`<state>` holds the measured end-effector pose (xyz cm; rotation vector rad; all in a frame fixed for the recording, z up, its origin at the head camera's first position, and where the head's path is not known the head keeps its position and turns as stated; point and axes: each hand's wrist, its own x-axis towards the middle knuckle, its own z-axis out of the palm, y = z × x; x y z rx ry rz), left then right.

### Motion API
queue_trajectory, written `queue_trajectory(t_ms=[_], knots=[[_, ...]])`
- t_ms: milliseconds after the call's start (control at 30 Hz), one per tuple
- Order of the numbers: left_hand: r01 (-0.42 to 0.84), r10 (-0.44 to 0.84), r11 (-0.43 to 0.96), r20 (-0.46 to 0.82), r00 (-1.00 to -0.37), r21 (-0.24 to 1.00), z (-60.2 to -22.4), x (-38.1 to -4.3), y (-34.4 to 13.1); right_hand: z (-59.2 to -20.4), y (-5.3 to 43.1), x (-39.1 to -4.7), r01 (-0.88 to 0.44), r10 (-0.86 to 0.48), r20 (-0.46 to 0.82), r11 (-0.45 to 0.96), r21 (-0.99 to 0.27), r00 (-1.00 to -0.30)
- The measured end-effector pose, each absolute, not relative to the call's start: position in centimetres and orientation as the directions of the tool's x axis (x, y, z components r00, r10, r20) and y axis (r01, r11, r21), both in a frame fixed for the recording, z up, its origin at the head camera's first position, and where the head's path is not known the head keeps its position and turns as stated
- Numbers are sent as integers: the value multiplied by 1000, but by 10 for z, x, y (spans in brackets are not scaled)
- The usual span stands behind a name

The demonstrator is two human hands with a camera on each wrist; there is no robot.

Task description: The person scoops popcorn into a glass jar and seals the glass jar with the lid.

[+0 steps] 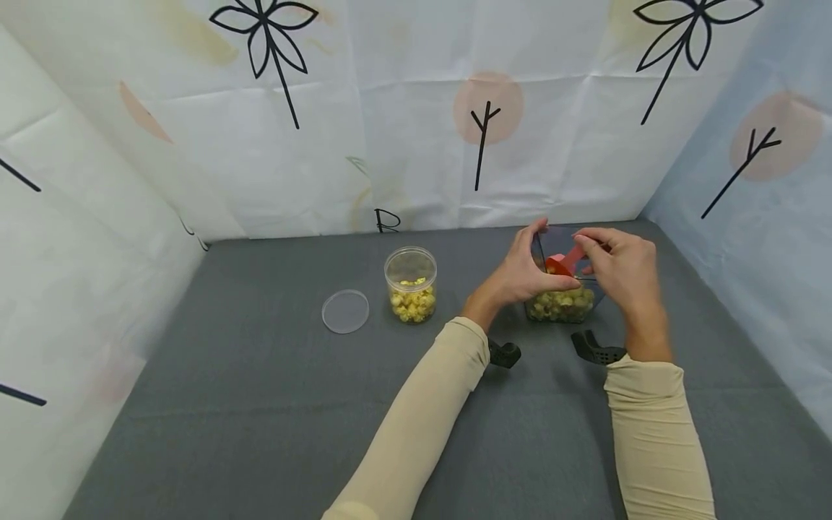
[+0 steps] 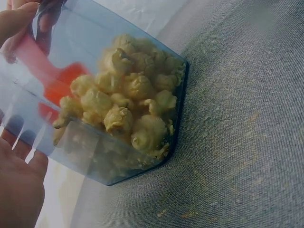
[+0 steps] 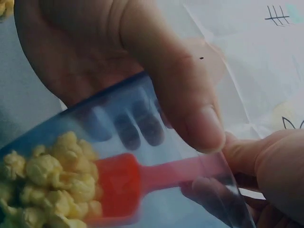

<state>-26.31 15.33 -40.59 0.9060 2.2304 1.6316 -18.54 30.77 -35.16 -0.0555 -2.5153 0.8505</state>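
A clear, bluish square container point(image 1: 594, 292) of popcorn point(image 2: 128, 97) stands at the right of the table. My left hand point(image 1: 525, 269) grips its upper part, thumb across the near side and fingers along the left wall. Inside it is a red scoop point(image 3: 116, 187), its blade against the popcorn. My right hand point(image 1: 620, 263) pinches the scoop's pink handle point(image 3: 175, 173) at the container's rim. In the left wrist view, the container wall lies between the camera and the scoop.
Left of the container stands a clear round jar point(image 1: 411, 285), partly filled with yellow popcorn. A clear round lid point(image 1: 345, 311) lies flat on the grey table point(image 1: 260, 419) beside it. Patterned cloth walls point(image 1: 416, 130) enclose the back and sides.
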Motion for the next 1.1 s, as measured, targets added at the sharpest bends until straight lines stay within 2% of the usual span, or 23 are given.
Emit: queue_trajectory(t_ms=[467,633,833,1100], knots=[[333,610,173,165,-775,927,-408,-264,154,-349,312,-182,-80,202,393,800,-595,-897],[330,608,170,165,-776,929,-408,-263,153,-347,309,-183,-9,306,374,764,-645,-875],[339,604,192,161,-781,921,-408,-262,154,-344,307,-183,132,463,288,685,-716,-838],[348,596,208,164,-786,914,-408,-263,153,-342,313,-183,181,502,198,608,-773,-842]])
